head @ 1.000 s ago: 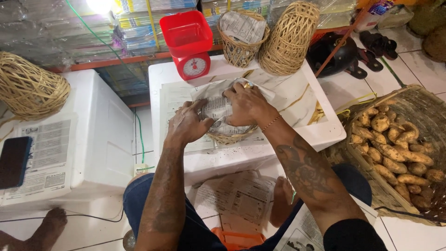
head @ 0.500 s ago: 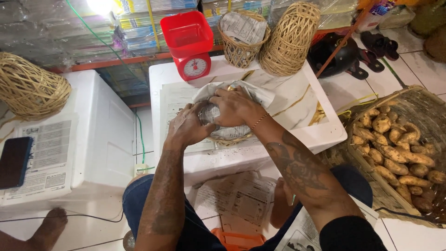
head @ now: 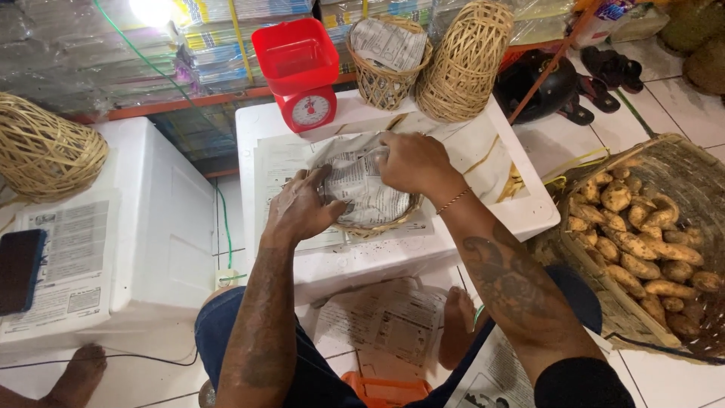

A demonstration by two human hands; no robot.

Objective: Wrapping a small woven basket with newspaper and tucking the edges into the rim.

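A small woven basket [head: 377, 225] lined with crumpled newspaper [head: 364, 181] sits on the white foam box [head: 521, 211] in front of me. My left hand [head: 300, 208] presses on the basket's left rim and the paper there. My right hand [head: 411, 162] lies on the far right side, fingers bent over the newspaper and pushing it down into the basket. A thin bracelet circles my right wrist.
A red kitchen scale [head: 300, 72] stands behind the basket, beside a paper-lined basket [head: 387, 64] and stacked baskets [head: 464, 64]. A large basket of tan tubers [head: 642, 242] is at the right. Another white box [head: 136, 249] with a dark phone [head: 19, 270] and a basket [head: 41, 147] is at the left.
Both hands have shifted around the basket's rim, working the newspaper lower into it. The right hand moved from the middle toward the far right edge.
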